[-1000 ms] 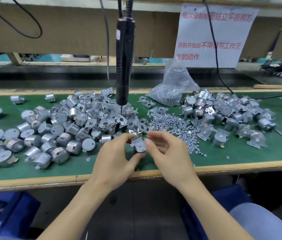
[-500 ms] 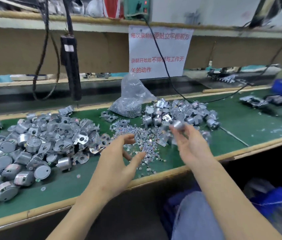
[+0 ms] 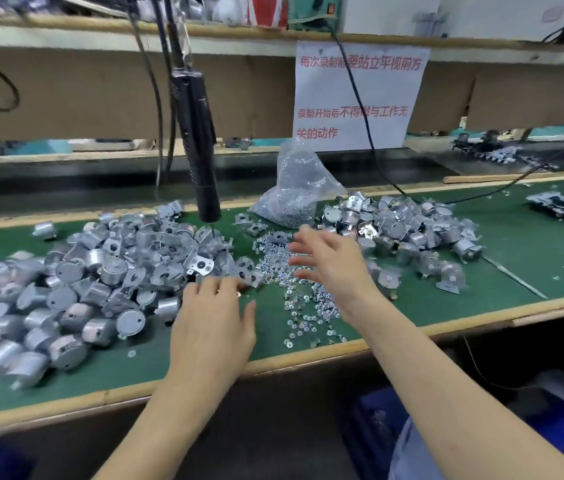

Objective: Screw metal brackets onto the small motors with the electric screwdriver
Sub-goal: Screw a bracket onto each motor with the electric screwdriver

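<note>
Looks like a factory assembly bench: green mat [image 3: 533, 258] heaped with small motors [image 3: 111, 268], electric screwdriver [image 3: 197, 140] hanging upper centre, printed notice [image 3: 360, 95] behind.

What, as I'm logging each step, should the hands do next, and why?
Probably the left hand should pick a bracket from the pile's near edge: its fingers lie there, both hands look empty, and the right hand hovers open over the loose screws.

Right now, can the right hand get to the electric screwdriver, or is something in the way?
Probably yes. The right hand is open and empty; the electric screwdriver hangs free, up and to its left. Only loose screws lie between them, and the left hand is lower, at the brackets.
</note>
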`<state>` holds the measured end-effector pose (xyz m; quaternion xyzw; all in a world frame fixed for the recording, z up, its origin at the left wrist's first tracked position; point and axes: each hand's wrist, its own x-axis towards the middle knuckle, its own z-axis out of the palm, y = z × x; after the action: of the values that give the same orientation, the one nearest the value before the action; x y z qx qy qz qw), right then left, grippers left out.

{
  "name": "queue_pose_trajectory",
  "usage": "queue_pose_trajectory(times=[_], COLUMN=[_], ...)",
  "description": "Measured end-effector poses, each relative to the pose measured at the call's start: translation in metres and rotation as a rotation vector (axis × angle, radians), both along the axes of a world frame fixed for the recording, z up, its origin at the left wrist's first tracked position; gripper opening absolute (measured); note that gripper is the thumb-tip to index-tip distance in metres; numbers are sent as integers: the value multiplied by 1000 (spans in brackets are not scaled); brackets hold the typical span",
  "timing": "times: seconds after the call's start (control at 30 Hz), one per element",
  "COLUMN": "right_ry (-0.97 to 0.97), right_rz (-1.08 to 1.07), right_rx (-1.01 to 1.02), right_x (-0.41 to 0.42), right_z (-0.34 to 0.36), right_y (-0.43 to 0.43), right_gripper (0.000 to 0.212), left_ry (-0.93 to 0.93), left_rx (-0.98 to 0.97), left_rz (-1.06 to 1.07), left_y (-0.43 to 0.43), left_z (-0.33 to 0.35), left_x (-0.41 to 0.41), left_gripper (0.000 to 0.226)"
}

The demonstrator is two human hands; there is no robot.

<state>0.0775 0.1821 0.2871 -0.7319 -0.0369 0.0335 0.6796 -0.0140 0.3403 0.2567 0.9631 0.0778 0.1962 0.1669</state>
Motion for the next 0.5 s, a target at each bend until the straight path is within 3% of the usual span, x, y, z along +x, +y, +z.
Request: queue_pose_trajectory(times=[0.03,0.17,0.23,0.3,0.4,0.5], right_ry=[-60,-190,-226,-295,-405,-445], right_rz=[32,132,162,154,84,97], right_rx=[-70,-183,-155,-109,-39,71], right_x=[0,2,1,-3,-9,-8], right_z=[2,15,21,25,36,49], right_y=[14,63,87,105,119,117], right_gripper=[33,91,97,82,40,25], left_ry=[6,17,4,-29,-42,-59], left_rx=[73,145,134,124,147,212], left_rz=[80,210,166,120,109,99], left_y=[10,44,53,57,60,61], left_z=[-1,-12,-19,-24,-28,-30], left_x=[-3,-13,-16,-15,-12,-12], left_gripper=[34,37,37,39,47,52])
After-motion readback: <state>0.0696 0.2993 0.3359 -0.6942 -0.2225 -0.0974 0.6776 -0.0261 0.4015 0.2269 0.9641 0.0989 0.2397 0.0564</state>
